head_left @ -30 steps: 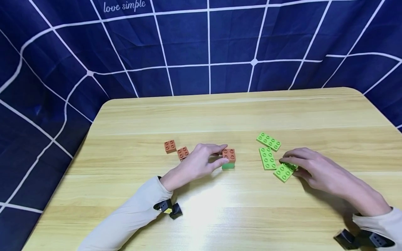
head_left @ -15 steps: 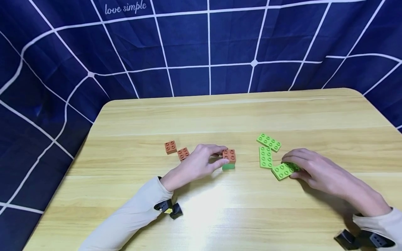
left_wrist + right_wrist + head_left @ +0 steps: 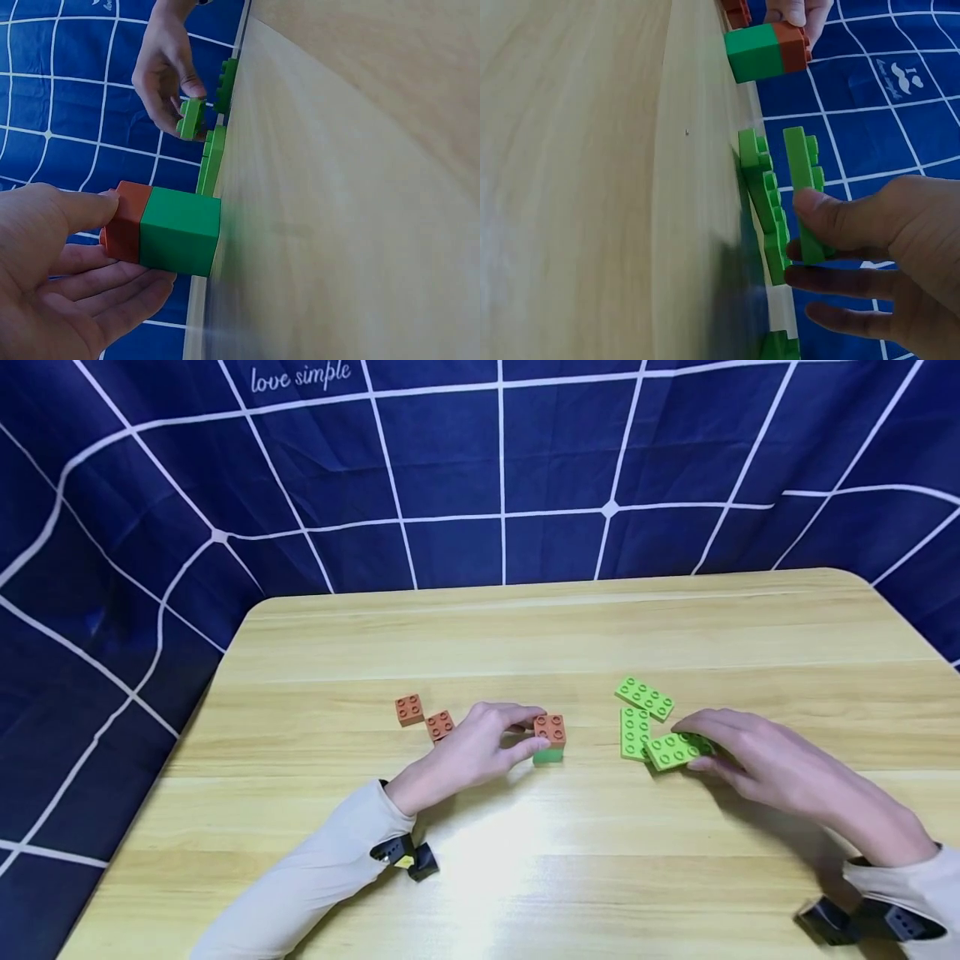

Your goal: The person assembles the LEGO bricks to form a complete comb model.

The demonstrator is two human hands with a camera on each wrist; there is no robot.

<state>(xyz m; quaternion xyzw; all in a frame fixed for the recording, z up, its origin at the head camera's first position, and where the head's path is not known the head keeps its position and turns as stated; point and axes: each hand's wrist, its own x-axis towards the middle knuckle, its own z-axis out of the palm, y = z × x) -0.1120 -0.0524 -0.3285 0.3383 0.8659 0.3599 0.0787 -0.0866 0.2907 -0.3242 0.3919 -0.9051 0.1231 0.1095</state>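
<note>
My left hand (image 3: 468,747) pinches an orange toy building brick (image 3: 550,727) between thumb and fingers. That brick sits on a darker green brick (image 3: 180,231), which stands at the tabletop. My right hand (image 3: 757,760) grips one end of a flat lime-green brick (image 3: 675,750) with several studs, thumb on the near side. In the right wrist view this lime brick (image 3: 802,169) is raised above the others. A second lime brick (image 3: 634,732) lies beside its left end, and a third lime brick (image 3: 646,697) lies behind.
Two loose orange bricks, one farther left (image 3: 408,710) and one right by my left hand (image 3: 439,725), lie on the wooden table (image 3: 525,635). Another lime piece (image 3: 780,345) shows at the right wrist view's lower edge. A blue curtain (image 3: 450,468) hangs behind.
My right hand has lifted and turned the lime brick, bringing it slightly left and away from me, its left end now overlapping the second lime brick. My left hand stays on the stack.
</note>
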